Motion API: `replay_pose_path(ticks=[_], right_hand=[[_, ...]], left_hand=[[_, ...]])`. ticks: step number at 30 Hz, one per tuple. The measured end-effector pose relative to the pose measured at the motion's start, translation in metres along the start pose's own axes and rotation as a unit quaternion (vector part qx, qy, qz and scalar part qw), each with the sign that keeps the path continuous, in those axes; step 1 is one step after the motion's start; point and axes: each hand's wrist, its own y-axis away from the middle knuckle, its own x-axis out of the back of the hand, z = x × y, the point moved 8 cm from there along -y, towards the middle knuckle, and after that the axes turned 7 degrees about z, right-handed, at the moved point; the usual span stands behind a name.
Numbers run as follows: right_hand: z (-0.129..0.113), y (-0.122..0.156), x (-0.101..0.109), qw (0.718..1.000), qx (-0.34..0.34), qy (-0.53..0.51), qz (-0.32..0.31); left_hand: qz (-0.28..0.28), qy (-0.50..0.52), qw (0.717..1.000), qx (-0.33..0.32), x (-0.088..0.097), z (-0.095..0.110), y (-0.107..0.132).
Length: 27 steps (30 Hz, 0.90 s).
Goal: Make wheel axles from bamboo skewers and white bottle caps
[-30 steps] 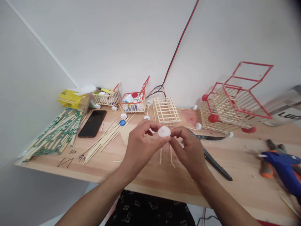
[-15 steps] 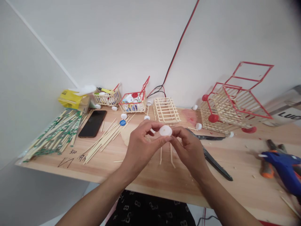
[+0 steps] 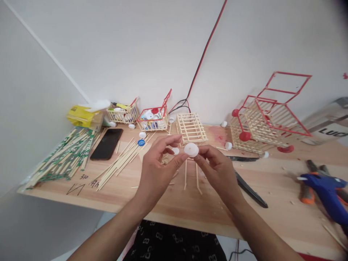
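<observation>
A round white bottle cap (image 3: pixel 191 149) with a small mark at its centre is pinched between the thumb and fingers of my right hand (image 3: pixel 217 170). My left hand (image 3: pixel 157 166) is beside it on the left. Its thumb tip is at the cap's edge, while the index finger is lifted away and the fingers are apart. Another white cap (image 3: pixel 175 150) shows in the gap between that thumb and index finger. Below the held cap, two thin wooden sticks (image 3: pixel 186 175) lie on the wooden table (image 3: pixel 179 210). Beyond my hands stands a small wooden-stick basket (image 3: pixel 191 127).
Loose sticks (image 3: pixel 119 163), a phone (image 3: pixel 106 144) and bagged chopsticks (image 3: pixel 65 154) lie left. Behind are a blue cap (image 3: pixel 141 143) and a stick basket full of caps (image 3: pixel 153 119). To the right are black-handled scissors (image 3: pixel 251 190), a red-trimmed stick cart (image 3: pixel 261 123) and a blue glue gun (image 3: pixel 323 192).
My left index finger has lifted off the cap and its fingers have spread, uncovering the cap behind. My right hand keeps holding the white cap. The view has shifted slightly.
</observation>
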Motion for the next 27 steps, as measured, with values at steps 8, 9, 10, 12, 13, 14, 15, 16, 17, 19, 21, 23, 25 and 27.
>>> replay_pose_path(ticks=[8,9,10,12,13,14,15,16,17,19,21,23,25,27], right_hand=[[-0.013,0.001,0.002,0.999,0.035,0.030,0.012],[-0.014,0.001,0.002,0.999,0.036,0.034,0.012],[-0.014,0.001,0.001,0.999,0.036,0.038,0.010],[-0.014,0.001,0.000,0.999,0.032,0.040,0.006],[-0.014,0.001,0.000,0.999,0.028,0.039,0.004],[-0.012,0.000,0.000,0.999,0.021,0.036,0.001],[-0.011,0.000,-0.001,1.000,0.010,0.027,-0.004],[-0.008,-0.002,-0.002,1.000,-0.007,0.006,-0.012],[-0.004,-0.003,-0.004,0.999,-0.034,-0.025,-0.022],[0.007,-0.004,-0.008,0.986,-0.110,-0.115,-0.046],[0.018,-0.002,-0.015,0.954,-0.201,-0.208,-0.075],[0.027,0.003,-0.021,0.917,-0.280,-0.266,-0.103],[0.032,0.009,-0.025,0.890,-0.327,-0.290,-0.129],[0.033,0.012,-0.027,0.879,-0.341,-0.298,-0.147]], left_hand=[[-0.048,-0.050,0.997,-0.028,-0.007,0.007,-0.002],[-0.050,-0.054,0.997,-0.030,-0.007,0.007,-0.003],[-0.052,-0.057,0.997,-0.030,-0.007,0.008,-0.003],[-0.055,-0.060,0.996,-0.028,-0.007,0.007,-0.003],[-0.058,-0.060,0.996,-0.025,-0.007,0.006,-0.003],[-0.060,-0.057,0.996,-0.020,-0.007,0.004,-0.004],[-0.061,-0.049,0.997,-0.011,-0.008,0.001,-0.005],[-0.063,-0.034,0.997,0.002,-0.009,-0.003,-0.005],[-0.064,-0.015,0.998,0.019,-0.009,-0.008,-0.006],[-0.062,0.026,0.996,0.051,-0.011,-0.019,-0.008],[-0.054,0.024,0.997,0.051,-0.011,-0.026,-0.009],[-0.035,-0.033,0.999,0.007,-0.008,-0.026,-0.011],[-0.018,-0.101,0.993,-0.066,-0.005,-0.018,-0.011],[-0.026,-0.142,0.979,-0.144,-0.005,-0.007,-0.011]])
